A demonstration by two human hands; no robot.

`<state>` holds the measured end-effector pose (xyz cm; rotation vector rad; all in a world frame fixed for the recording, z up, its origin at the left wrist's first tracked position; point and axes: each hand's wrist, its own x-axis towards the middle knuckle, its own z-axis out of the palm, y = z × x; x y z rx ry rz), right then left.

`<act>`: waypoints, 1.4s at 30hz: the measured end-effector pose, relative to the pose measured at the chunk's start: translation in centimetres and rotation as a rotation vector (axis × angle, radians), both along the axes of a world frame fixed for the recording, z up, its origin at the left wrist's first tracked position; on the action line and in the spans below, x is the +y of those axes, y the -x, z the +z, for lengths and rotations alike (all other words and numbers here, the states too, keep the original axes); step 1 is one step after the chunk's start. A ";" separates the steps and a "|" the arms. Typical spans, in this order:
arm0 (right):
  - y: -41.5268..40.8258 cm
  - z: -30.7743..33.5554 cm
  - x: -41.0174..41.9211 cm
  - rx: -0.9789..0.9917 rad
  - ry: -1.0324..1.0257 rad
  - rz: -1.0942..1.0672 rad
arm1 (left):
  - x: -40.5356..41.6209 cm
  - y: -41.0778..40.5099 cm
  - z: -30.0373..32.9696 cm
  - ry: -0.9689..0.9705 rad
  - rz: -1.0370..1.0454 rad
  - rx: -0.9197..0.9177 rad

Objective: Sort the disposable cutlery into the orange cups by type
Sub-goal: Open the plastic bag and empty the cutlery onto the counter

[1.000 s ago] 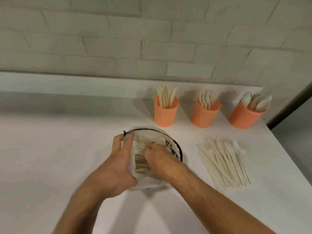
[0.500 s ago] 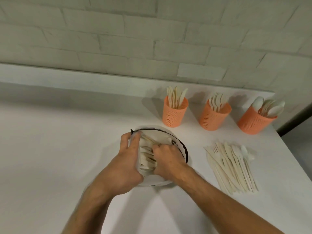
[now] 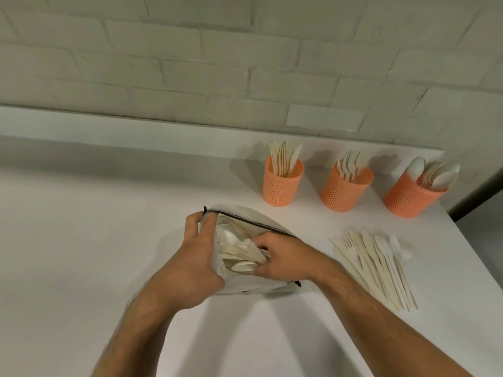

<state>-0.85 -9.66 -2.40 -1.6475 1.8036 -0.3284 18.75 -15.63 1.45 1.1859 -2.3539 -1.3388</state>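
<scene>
A white zip pouch (image 3: 245,213) lies open on the white table, full of pale disposable cutlery (image 3: 239,254). My left hand (image 3: 193,262) grips the pouch's left edge and holds it open. My right hand (image 3: 283,257) is inside the opening, its fingers curled round a bunch of the cutlery. Three orange mesh cups stand at the back: the left cup (image 3: 283,183) holds knives, the middle cup (image 3: 345,186) holds forks, the right cup (image 3: 411,194) holds spoons.
A loose pile of mixed cutlery (image 3: 375,265) lies on the table right of the pouch. The table's right edge (image 3: 462,240) runs close past the pile and the spoon cup. A brick wall with a ledge stands behind the cups.
My right hand has drawn back toward the pouch's right side with cutlery in its fingers. The pouch's mouth has flattened. The view has shifted so everything sits lower and further right.
</scene>
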 end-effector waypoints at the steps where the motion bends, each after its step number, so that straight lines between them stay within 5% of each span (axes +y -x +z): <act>1: 0.2 0.4 0.3 -0.053 0.015 0.008 | -0.1 -0.1 0.0 0.000 0.004 -0.006; 8: -0.1 -1.2 1.7 -0.508 0.214 -0.220 | 0.0 0.2 0.1 -0.017 -0.018 -0.003; 19: -1.8 -1.2 2.0 -0.629 0.376 -0.305 | 0.2 0.8 -0.5 -0.028 0.002 0.008; 28: 1.0 5.5 2.8 -1.246 0.631 -0.713 | 0.1 1.5 -0.4 -0.059 0.002 0.041; 30: 3.6 5.3 4.3 -1.012 0.616 -0.851 | 0.0 1.6 -0.2 -0.075 0.014 0.059; 33: 7.1 2.6 7.1 -0.312 0.435 -1.001 | 0.0 1.7 0.2 -0.108 0.051 0.086; 35: 8.3 0.6 8.5 -0.023 0.286 -1.035 | 0.0 1.8 0.4 -0.128 0.070 0.105; 42: 8.6 -1.8 10.4 0.269 0.012 -1.021 | 0.2 2.2 1.0 -0.162 0.089 0.120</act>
